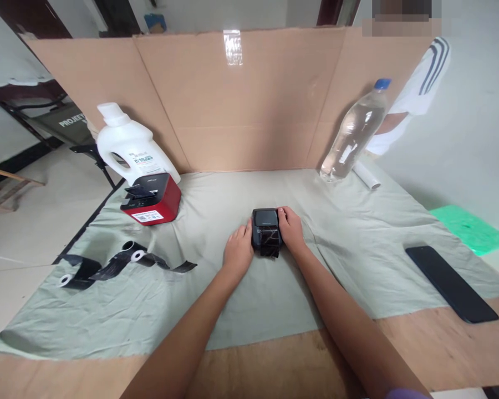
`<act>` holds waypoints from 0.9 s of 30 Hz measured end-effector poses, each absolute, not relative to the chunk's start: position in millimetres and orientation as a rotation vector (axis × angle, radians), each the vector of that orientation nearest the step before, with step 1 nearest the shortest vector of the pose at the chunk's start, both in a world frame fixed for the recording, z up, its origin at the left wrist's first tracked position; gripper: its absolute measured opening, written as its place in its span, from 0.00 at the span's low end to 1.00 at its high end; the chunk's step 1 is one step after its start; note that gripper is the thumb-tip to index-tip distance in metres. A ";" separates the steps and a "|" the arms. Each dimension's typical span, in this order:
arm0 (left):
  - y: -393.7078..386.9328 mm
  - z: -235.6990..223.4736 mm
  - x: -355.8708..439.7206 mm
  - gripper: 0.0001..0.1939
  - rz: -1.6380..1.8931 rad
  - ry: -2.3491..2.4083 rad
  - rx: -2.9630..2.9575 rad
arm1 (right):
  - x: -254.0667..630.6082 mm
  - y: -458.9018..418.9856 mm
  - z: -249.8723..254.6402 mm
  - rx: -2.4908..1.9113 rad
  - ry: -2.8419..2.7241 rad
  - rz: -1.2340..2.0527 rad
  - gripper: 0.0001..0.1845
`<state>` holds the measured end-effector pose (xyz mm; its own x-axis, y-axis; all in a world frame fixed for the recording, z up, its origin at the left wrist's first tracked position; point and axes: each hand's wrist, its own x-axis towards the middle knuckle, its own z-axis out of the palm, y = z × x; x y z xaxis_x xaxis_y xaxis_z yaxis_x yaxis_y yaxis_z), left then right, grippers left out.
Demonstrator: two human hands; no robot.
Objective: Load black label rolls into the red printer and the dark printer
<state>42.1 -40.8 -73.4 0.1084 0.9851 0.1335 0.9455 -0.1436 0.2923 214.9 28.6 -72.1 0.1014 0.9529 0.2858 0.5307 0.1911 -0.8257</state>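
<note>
Looking from large to small, we see the cardboard panel (253, 105) standing beyond the bench (249, 368) and its pale green cloth (353, 238), with the clear bottle (351, 138) at far right, the white jug (128, 144) at far left, and the red-and-black box (166, 202) just in front of the jug. The black device (266, 217) lies on the cloth, near the middle and straight ahead of us, its longer axis seeming to run from near to far. Our left hand (239, 249) rests along its left side and our right hand (291, 227) along its right, so neither is nearer: both touch it. We have the fingers of each partly curled, holding the device between them, though we cannot tell how firmly, or where the hidden fingertips press. Smallest, a glossy black strip (269, 241) covers its near part, between our hands.
</note>
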 end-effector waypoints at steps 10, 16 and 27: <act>-45.6 -74.6 39.1 0.32 0.433 1.926 2.224 | 219.5 27.1 -77.3 -1.371 -1.607 0.623 0.21; -42.4 -77.7 32.8 0.32 0.577 1.857 2.139 | 216.7 24.3 -74.4 -1.382 -1.598 0.614 0.22; -40.7 -63.1 27.7 0.32 0.380 1.881 2.198 | 213.0 20.6 -73.8 -1.412 -1.566 0.519 0.23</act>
